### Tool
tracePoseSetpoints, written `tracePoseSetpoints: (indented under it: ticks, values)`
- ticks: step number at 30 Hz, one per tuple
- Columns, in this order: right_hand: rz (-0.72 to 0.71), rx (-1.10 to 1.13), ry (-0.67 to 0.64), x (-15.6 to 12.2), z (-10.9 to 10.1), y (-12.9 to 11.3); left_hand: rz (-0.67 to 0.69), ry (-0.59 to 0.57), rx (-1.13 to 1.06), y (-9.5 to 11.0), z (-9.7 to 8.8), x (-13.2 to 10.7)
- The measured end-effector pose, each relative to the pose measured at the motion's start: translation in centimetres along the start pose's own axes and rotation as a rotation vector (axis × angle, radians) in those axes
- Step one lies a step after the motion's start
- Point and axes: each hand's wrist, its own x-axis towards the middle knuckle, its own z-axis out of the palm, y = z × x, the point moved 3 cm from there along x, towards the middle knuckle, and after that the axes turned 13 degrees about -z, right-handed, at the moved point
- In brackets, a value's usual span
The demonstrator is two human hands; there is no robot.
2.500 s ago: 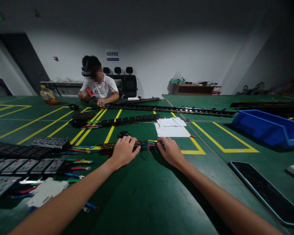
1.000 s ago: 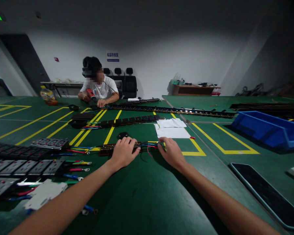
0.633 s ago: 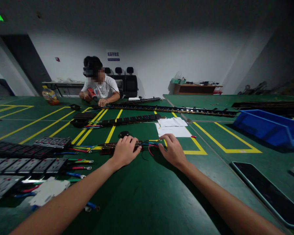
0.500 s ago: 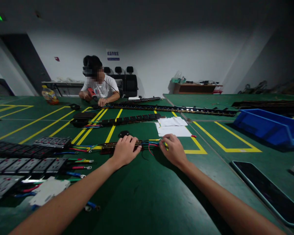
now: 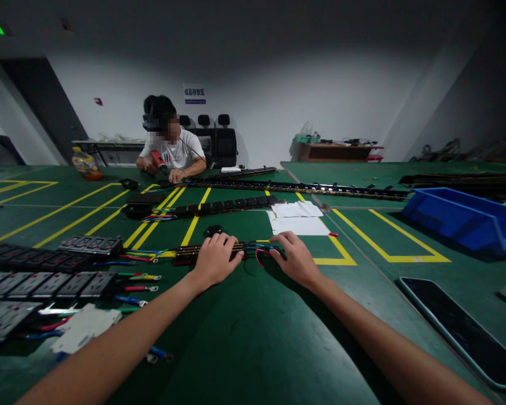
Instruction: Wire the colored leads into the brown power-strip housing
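My left hand lies over a dark strip with brass-coloured rails, fingers curled across its far side and thumb along the near side. Blue, red and other thin wires come out of the strip's right end. Around the ends of these wires my right hand is closed, thumb below and fingers above; its fingers cover the tips. A small black round object sits just beyond my left hand. White paper sheets lie past my right hand.
Socket strips with lugged cables fill the left side. On the right are a blue bin and a phone. Across the table a person holds a red power drill over a long strip.
My right hand's fingers have shifted from a raised pinch at the wire ends to a flatter, lower hold over them. My left hand stays on the strip.
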Motion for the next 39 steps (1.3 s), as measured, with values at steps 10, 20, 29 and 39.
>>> tracePoseSetpoints:
  ticks: [10,20,29,39]
  values:
    - [-0.026,-0.059,0.059,-0.1,-0.2,-0.4,-0.003,-0.017,0.009,0.1,-0.1,0.0]
    - [-0.098,-0.064,0.101,-0.1,-0.7,-0.8,0.000,-0.001,0.009,0.0,0.1,0.0]
    - [-0.063,-0.041,0.138,-0.3,-0.6,-0.6,0.002,-0.006,0.001,-0.1,0.1,0.0]
    - [0.021,-0.038,0.021,-0.1,0.0,0.0,0.004,-0.006,0.004,0.0,0.0,0.0]
